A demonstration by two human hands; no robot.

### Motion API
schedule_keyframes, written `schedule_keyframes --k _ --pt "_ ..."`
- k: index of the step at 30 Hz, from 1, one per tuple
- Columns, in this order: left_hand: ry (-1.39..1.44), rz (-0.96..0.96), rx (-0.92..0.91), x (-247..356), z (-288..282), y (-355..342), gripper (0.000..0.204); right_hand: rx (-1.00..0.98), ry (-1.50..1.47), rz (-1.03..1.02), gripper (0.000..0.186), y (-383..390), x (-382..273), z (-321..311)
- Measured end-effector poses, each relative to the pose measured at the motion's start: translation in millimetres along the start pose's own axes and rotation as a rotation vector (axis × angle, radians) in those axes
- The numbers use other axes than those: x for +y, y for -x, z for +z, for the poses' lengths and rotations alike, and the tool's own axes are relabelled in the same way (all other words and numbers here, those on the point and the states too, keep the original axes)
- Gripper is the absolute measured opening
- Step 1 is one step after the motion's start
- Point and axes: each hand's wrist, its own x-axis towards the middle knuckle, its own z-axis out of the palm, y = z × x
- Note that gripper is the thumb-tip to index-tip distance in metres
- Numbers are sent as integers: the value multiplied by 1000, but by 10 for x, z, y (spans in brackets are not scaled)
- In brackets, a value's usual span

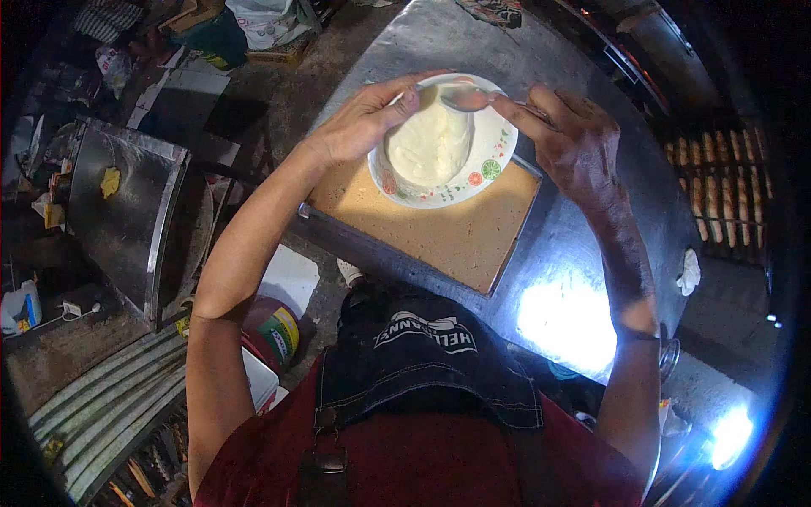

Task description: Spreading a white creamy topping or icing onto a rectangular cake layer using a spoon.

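Observation:
A white bowl [460, 193] with printed fruit slices on its rim is tilted above a rectangular tray of flat, golden-brown cake [448, 245]. Pale cream [429, 145] fills the middle of the bowl. My left hand [363, 118] grips the bowl's left rim, its thumb over the edge and the other fingers hidden beneath. A metal spoon [466, 100] is in my right hand [570, 135], fingers closed round its handle. The spoon's bowl rests over the far right part of the cream, near the rim.
The tray lies on a metal worktable [380, 63], lit brightly at the near right. Long bread sticks [718, 186] line a rack on the right. A white cloth [688, 272] hangs at the table's right edge. Left stand a metal-topped surface [118, 220] and a colourful bucket [274, 334].

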Motion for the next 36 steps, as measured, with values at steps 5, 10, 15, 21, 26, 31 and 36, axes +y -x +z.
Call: schedule_keyframes --k 5,10,15,21,26,31,36 --pt "3 45 -17 78 -5 40 58 -13 121 48 39 -14 -95 36" --pt "21 54 -36 68 -23 113 55 -130 82 145 37 117 -150 123" --pt "2 212 99 -53 99 128 61 -221 -259 420 37 315 -260 326" --pt "-73 153 70 -191 123 149 64 -359 -371 541 31 263 -286 291" --pt "23 160 33 -125 154 77 64 -228 -465 627 34 181 -341 311" --pt "-145 191 47 -87 108 67 62 -161 -633 500 40 176 -521 360" --pt "-436 144 76 -11 160 102 63 -196 -438 305 41 283 -416 338"
